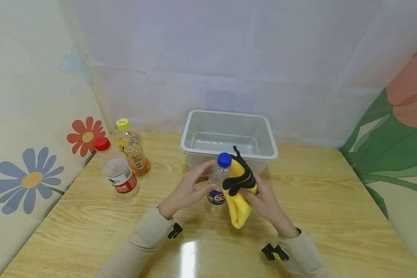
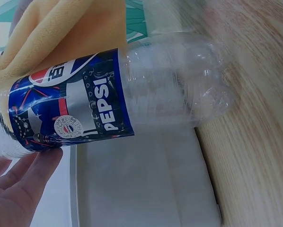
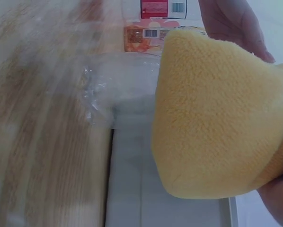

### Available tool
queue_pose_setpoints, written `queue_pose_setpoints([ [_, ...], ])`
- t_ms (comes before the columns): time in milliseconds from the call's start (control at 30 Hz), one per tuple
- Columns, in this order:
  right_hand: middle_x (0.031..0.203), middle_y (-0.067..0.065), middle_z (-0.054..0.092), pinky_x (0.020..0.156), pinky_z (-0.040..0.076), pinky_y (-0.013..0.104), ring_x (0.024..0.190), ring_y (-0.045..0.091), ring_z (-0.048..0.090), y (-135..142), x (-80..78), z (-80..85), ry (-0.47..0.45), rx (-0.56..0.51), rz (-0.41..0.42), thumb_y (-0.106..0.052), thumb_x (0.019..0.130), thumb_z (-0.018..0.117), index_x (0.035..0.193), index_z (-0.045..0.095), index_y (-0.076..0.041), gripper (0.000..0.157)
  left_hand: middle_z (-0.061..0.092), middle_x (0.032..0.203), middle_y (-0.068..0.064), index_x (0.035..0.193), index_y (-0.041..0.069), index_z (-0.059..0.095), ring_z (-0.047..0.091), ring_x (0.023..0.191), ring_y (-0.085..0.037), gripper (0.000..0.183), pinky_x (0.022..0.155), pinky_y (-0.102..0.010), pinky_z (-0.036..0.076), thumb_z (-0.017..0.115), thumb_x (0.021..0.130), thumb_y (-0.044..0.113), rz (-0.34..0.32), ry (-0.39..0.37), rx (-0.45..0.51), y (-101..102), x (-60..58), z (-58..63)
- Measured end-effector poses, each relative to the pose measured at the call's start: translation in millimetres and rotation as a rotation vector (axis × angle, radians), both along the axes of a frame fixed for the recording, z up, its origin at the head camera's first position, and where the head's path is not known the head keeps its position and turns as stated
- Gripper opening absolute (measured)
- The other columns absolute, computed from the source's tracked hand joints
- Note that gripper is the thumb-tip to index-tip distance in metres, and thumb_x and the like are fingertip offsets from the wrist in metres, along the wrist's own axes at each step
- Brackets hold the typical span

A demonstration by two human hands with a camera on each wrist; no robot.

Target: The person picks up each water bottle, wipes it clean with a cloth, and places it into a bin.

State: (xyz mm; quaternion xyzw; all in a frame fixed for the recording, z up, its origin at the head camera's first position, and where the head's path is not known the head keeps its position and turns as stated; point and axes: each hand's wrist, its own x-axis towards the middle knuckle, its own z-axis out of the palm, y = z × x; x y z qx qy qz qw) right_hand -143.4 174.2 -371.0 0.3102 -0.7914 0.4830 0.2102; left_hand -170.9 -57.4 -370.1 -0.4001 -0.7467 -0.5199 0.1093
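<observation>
A clear plastic Pepsi bottle (image 1: 217,175) with a blue cap and dark blue label stands upright in front of the grey bin. My left hand (image 1: 189,190) holds its upper part from the left, thumb in front and fingers behind. In the left wrist view, the fingers (image 2: 30,177) meet the label's edge. My right hand (image 1: 266,199) grips a folded yellow towel (image 1: 239,210) with black trim, right beside the bottle. From the right wrist, the plush towel (image 3: 217,118) hides much of the bottle, and part of the left hand shows behind it.
The grey plastic bin (image 1: 229,155) stands at the back of the wooden table against the white cloth backdrop. To the left are a red-capped bottle (image 1: 119,172) and a yellow-capped bottle (image 1: 133,148). Flower-printed cloth hangs along both sides.
</observation>
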Motion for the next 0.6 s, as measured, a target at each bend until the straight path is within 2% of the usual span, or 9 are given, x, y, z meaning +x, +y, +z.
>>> queue_pose_setpoints([
  [200, 0.092, 0.021, 0.064, 0.058, 0.053, 0.027, 0.073, 0.008, 0.057, -3.6, 3.5, -5.4, -0.042, 0.003, -0.023, 0.014, 0.071, 0.064, 0.113, 0.052, 0.011, 0.044, 0.046, 0.127, -0.024, 0.134, -0.006, 0.035, 0.052, 0.109, -0.034, 0.061, 0.086, -0.028, 0.050, 0.065, 0.081, 0.003, 0.004, -0.006, -0.004, 0.6, 1.1, 1.1],
  [433, 0.097, 0.021, 0.063, 0.067, 0.054, 0.029, 0.080, 0.014, 0.058, -7.7, 4.0, -14.6, -0.047, 0.012, -0.050, 0.014, 0.069, 0.064, 0.114, 0.052, 0.011, 0.047, 0.044, 0.129, -0.025, 0.133, -0.008, 0.033, 0.052, 0.109, -0.035, 0.060, 0.085, -0.030, 0.050, 0.064, 0.082, 0.001, 0.000, -0.001, 0.010, 1.7, 1.6, 0.2],
  [600, 0.094, 0.021, 0.063, 0.066, 0.054, 0.030, 0.079, 0.012, 0.058, -8.1, 2.2, -19.5, -0.064, 0.025, -0.057, 0.014, 0.069, 0.065, 0.111, 0.053, 0.012, 0.044, 0.044, 0.129, -0.025, 0.134, -0.008, 0.033, 0.052, 0.109, -0.035, 0.061, 0.086, -0.028, 0.050, 0.064, 0.082, 0.001, 0.006, -0.008, 0.021, 2.1, 2.6, 0.0],
])
